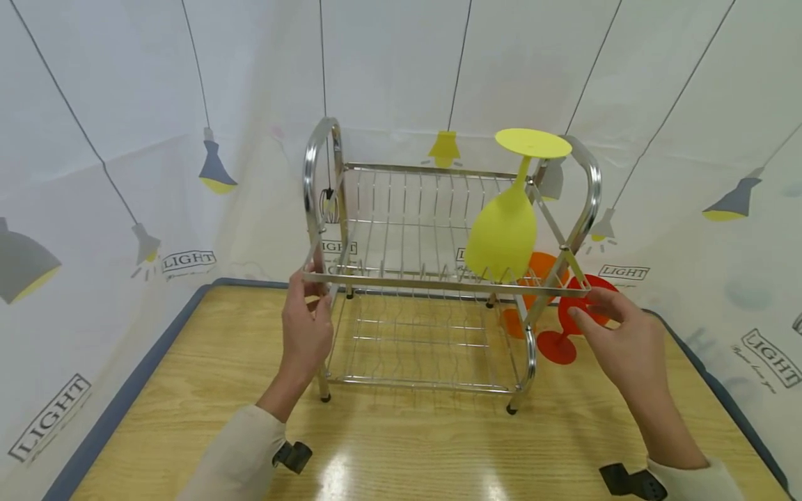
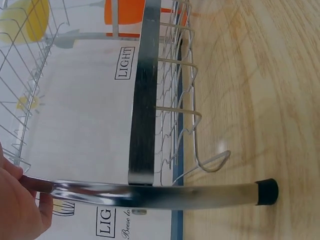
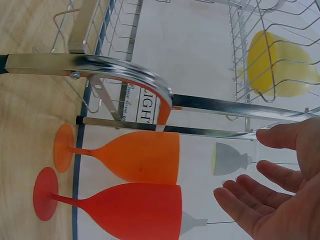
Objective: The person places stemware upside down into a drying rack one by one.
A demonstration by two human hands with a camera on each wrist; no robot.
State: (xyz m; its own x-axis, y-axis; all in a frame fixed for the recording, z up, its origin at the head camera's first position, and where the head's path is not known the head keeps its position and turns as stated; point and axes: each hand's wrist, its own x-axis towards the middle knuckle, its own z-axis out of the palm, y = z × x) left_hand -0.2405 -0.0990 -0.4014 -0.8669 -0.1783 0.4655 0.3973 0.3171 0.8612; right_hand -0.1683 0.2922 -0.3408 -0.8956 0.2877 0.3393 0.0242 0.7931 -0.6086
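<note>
A chrome two-tier dish rack point(image 1: 438, 284) stands on the table. At its left end, my left hand point(image 1: 303, 327) grips the side frame near the upper tier; in the left wrist view the fingers point(image 2: 44, 207) curl round the tube point(image 2: 95, 192). My right hand point(image 1: 633, 341) is beside the right front corner of that tier. Its fingers point(image 3: 250, 195) are spread and relaxed in the right wrist view, with the thumb close to the frame. Upside down on the upper tier's right end sits a yellow goblet point(image 1: 504, 229), its round base on top.
Upright behind the rack's right side stand an orange goblet point(image 3: 142, 157) and a red goblet point(image 3: 140, 210). The wooden table point(image 1: 401, 445) has a dark blue edge point(image 1: 144, 355). White lamp-printed sheeting point(image 1: 401, 69) hangs around the back and sides.
</note>
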